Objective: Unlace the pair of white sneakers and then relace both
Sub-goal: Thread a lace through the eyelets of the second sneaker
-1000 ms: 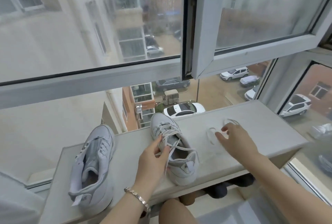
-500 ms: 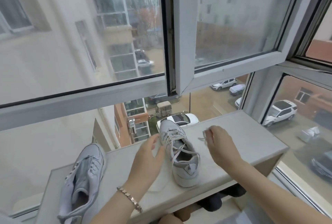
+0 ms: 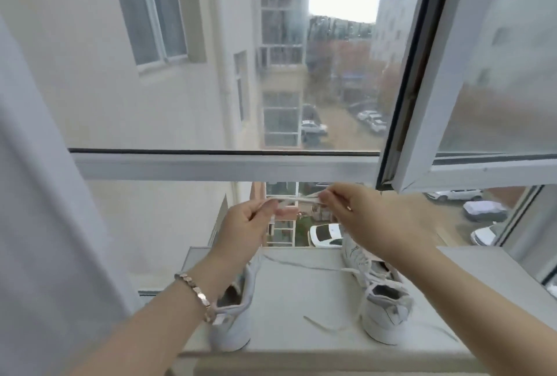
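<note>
Hands, left [image 3: 247,225] & right [image 3: 361,213], each in pinch grip on white lace [image 3: 297,200] stretched betw. them.

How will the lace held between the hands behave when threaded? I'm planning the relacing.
Probably floppy: the lace looks straight only where the left hand and right hand stretch it, while loose lace trails limp over the sill. Likely very light, since fingers alone pinch it. The flat strip may twist easily.

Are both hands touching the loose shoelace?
Touching. The head view shows the left hand and right hand pinching the shoelace stretched between them.
</note>
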Tool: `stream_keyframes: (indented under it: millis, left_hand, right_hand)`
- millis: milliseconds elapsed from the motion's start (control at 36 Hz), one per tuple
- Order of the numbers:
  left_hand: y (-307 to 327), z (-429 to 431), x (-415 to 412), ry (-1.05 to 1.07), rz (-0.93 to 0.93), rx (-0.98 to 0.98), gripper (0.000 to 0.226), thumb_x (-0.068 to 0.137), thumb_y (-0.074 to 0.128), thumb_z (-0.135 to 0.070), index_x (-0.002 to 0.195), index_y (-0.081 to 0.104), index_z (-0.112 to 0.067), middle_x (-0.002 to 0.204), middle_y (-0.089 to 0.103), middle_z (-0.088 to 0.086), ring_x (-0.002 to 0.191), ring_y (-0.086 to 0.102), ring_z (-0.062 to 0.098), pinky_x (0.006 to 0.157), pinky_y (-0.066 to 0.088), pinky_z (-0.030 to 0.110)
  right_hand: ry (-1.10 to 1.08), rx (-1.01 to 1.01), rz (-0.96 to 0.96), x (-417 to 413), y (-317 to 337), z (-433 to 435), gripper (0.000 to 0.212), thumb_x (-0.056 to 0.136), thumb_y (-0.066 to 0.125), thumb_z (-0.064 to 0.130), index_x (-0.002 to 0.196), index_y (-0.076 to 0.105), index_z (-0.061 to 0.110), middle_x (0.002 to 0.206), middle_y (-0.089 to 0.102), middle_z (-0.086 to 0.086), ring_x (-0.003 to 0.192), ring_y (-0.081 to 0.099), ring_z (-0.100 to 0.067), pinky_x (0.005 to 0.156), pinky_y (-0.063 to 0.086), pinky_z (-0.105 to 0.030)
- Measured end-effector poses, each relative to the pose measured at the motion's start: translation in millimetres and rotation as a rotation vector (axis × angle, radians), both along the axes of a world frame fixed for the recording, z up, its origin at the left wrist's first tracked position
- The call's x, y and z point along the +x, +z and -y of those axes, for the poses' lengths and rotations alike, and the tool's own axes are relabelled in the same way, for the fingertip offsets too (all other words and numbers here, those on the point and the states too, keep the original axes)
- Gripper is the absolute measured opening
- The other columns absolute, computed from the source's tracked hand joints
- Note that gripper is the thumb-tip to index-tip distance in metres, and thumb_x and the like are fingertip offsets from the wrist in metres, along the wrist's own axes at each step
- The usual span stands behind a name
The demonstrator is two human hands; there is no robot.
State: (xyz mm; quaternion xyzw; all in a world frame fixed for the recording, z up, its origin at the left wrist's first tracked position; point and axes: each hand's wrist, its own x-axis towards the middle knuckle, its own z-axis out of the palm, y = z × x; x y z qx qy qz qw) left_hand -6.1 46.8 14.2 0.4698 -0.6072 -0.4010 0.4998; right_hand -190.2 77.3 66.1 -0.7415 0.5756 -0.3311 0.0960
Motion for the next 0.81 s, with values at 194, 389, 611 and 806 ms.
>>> stream_keyframes:
  millis: [194,389,611,806]
  left_hand:
    - [-35,5,60,0.242,0.104,0.165,0.031,0.097,0.047,-0.02,0.078,0.071,-0.013,0.077,0.06,0.006,0.053,0.053,0.011,0.051,0.04,0.023]
    - [-49,17,92,0.279,-0.031,0.472,0.041,0.099,0.04,-0.03,0.076,0.066,-0.009,0.059,0.048,0.002,0.037,0.03,0.009,0.034,0.024,0.017]
    - [-29,11,67,0.153,0.127,0.395,0.044,0.101,0.031,-0.033,0.09,0.069,-0.013,0.053,0.045,-0.003,0.046,0.037,0.009,0.05,0.032,0.021]
    - [2,-5,6,-0.185,-0.215,0.415,0.033,0.1,0.037,-0.025,0.09,0.064,-0.008,0.048,0.046,0.002,0.039,0.045,0.011,0.042,0.042,0.019]
  right_hand:
    - [-0.01,0.202,0.688,9,-48,33,0.034,0.095,0.051,0.023,0.066,0.066,0.014,0.072,0.071,-0.007,0.073,0.066,-0.023,0.07,0.055,-0.034]
    - [0.154,0.453,1.724,9,-43,34,0.054,0.092,0.041,0.012,0.038,0.048,0.017,0.04,0.044,0.003,0.041,0.055,-0.01,0.056,0.058,-0.026]
    - [0.031,0.323,0.641,19,-54,24,0.037,0.091,0.054,0.035,0.061,0.058,0.013,0.039,0.037,0.01,0.036,0.028,-0.005,0.036,0.024,-0.013]
    - [0.296,0.301,0.318,64,-72,6,0.021,0.07,0.077,0.038,0.067,0.059,0.027,0.041,0.032,0.012,0.04,0.028,-0.005,0.043,0.022,-0.014]
